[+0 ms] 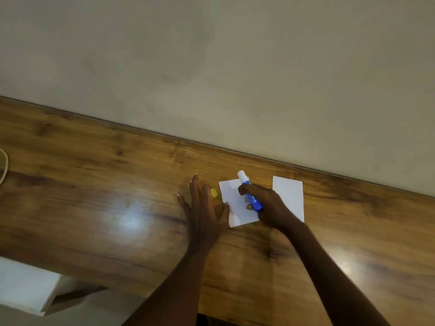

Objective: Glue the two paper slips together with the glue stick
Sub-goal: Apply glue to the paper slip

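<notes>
Right hand: grip closed around glue stick, tip pointing away | nearer slip: directly beneath | left hand: grip wide, apparently pinning slip's edge | second slip: right, apart.

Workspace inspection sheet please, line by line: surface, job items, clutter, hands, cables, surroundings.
Surface: wooden table, glossy with light glare.
Job's things: near paper slip flat; second slip beside it, apart; glue stick uncapped; yellow cap on table.
Clutter: nothing seen.
Hands: left hand flat, thumb on near slip's edge; right hand grips glue stick.
Cables: pale cord at left edge.
Surroundings: plain wall; white block lower left.
</notes>
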Demonstrator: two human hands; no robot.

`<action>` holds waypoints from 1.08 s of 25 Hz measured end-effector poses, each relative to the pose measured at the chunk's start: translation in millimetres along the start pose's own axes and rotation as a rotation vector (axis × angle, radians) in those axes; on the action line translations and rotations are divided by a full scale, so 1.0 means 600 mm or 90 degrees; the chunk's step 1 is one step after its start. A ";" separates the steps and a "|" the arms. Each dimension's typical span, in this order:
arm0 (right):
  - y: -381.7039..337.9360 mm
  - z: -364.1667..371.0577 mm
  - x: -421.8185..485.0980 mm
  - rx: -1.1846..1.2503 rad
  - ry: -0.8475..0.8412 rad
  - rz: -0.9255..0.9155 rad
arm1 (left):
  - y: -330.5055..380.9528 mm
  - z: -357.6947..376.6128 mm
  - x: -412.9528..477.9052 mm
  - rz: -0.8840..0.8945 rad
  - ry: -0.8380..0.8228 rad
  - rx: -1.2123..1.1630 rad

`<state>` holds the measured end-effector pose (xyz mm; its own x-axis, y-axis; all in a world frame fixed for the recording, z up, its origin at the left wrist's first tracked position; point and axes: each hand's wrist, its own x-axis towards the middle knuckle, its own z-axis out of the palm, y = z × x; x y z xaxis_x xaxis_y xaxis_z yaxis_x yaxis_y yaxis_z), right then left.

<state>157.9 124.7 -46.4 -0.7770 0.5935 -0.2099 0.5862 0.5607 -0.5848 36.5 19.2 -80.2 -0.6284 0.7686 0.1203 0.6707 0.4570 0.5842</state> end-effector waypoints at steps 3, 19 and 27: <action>0.008 -0.024 0.013 -0.069 -0.103 -0.058 | 0.001 0.003 0.000 -0.006 -0.006 0.007; -0.066 0.060 0.027 0.484 0.328 0.204 | -0.005 0.004 0.002 0.027 -0.033 0.084; -0.027 0.039 0.029 0.340 0.358 0.180 | -0.002 0.005 0.001 0.027 -0.028 0.105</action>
<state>129.5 112.7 -58.9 -0.3023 0.9511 -0.0636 0.4440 0.0814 -0.8923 36.4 20.4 -83.3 -0.5826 0.8060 0.1050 0.7543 0.4881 0.4390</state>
